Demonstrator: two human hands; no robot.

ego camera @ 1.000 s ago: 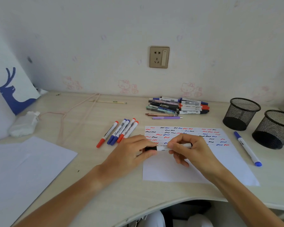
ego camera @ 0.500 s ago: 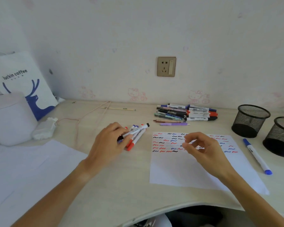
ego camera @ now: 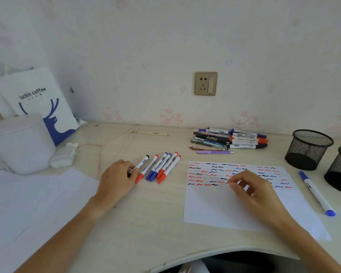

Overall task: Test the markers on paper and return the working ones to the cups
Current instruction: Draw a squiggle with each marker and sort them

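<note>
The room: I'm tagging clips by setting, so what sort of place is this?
Probably a home desk in a bedroom or study: cartoon-cat wallpaper, a wall socket, a coffee-shop paper bag, and mesh pen cups beside loose markers.

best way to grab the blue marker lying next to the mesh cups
Pinch the blue marker across its white barrel near the middle, coming from above with the right hand. It lies flat on the desk, alone, angled with its far end toward the mesh cups, so both long sides are free.
</note>
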